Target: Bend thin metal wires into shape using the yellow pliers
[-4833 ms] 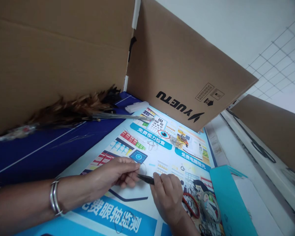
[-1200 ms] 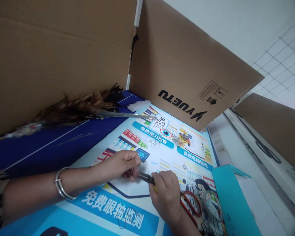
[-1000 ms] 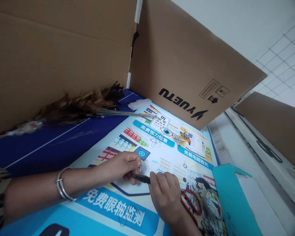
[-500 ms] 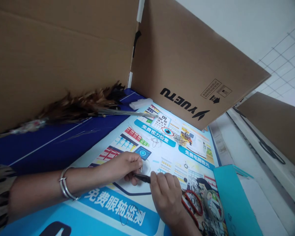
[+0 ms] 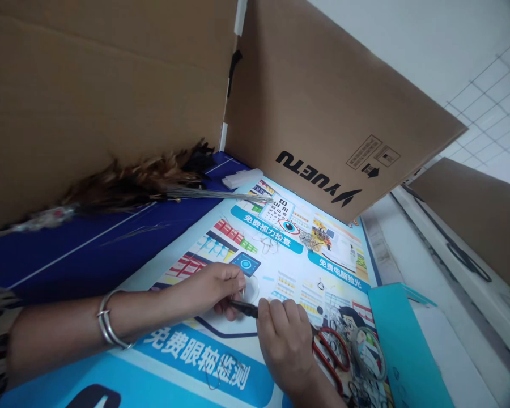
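My left hand (image 5: 221, 286), with a silver bangle (image 5: 107, 324) at its wrist, is closed in a pinch on a thin wire (image 5: 243, 290). A faint curve of it shows beside the fingertips; the rest is hidden by the hand. My right hand (image 5: 284, 343) is wrapped round the handles of a pair of pliers (image 5: 245, 308). Their dark, narrow jaws point left and reach my left fingertips. Whether the jaws bite on the wire I cannot tell. Both hands are above a printed poster (image 5: 255, 326). Red-handled scissors (image 5: 335, 351) lie just right of my right hand.
Cardboard panels (image 5: 306, 113) stand at the back and left. Brown feathers (image 5: 140, 173) and a bundle of thin wires (image 5: 212, 194) lie along the left panel. Small wire pieces (image 5: 310, 241) are scattered on the poster. A tape roll (image 5: 380, 354) and a teal box (image 5: 397, 334) are at right.
The pliers and both hands stay almost in place, shifted very slightly left in the picture. The grip of each hand looks the same.
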`<state>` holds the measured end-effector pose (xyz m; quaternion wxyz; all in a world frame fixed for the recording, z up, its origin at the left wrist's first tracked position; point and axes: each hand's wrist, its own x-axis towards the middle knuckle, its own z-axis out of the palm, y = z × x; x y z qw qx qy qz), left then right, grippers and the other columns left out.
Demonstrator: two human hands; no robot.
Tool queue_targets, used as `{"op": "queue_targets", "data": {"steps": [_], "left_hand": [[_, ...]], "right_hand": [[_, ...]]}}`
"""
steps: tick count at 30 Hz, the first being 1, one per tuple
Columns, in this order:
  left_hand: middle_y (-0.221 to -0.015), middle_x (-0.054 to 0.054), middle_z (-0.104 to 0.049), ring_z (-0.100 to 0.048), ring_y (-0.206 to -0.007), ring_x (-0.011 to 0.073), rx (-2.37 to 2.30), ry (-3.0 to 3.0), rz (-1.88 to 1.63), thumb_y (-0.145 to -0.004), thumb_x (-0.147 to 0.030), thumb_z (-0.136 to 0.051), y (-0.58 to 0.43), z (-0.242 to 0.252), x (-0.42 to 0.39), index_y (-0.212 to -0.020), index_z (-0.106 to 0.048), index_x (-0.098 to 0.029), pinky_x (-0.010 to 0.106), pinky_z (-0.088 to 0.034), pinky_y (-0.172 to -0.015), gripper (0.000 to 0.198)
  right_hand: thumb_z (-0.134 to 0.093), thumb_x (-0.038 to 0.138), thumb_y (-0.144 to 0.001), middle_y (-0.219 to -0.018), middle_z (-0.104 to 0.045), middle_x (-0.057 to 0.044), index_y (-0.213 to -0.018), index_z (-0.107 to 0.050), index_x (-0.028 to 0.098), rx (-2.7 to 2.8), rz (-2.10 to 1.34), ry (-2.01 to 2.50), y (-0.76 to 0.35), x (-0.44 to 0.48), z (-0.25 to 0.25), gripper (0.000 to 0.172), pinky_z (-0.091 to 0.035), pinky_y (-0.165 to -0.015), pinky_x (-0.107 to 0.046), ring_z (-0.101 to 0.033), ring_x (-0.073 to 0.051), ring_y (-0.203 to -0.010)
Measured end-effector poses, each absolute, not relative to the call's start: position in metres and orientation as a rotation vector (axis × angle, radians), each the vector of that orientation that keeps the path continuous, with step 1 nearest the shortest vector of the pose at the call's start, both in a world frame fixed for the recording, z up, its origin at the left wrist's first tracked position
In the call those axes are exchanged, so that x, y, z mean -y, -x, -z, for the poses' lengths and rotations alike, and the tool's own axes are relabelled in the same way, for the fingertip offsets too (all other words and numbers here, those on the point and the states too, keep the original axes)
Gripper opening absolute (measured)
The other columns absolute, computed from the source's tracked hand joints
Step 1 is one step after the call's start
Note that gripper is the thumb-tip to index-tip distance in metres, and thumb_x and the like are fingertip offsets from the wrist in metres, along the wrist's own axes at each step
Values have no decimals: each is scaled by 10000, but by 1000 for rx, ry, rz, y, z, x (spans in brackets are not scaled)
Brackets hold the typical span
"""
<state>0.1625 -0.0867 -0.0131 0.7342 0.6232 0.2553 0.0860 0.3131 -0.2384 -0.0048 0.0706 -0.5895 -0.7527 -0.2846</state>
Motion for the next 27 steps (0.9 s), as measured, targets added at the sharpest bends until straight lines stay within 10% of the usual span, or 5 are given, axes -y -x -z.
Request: {"op": "queue_targets", "data": {"steps": [27], "left_hand": [[-685, -2, -591, -557, -638, 168, -544, -2205, -324, -968, -338, -317, -154, 2, 95, -772, -503, -203, 256, -367, -593, 302]], "right_hand": [[-601, 271, -837, -751, -623, -29, -773, -593, 198, 1902, -55, 2126, -300, 236, 6, 97, -299, -597, -263, -556, -178, -700]]}}
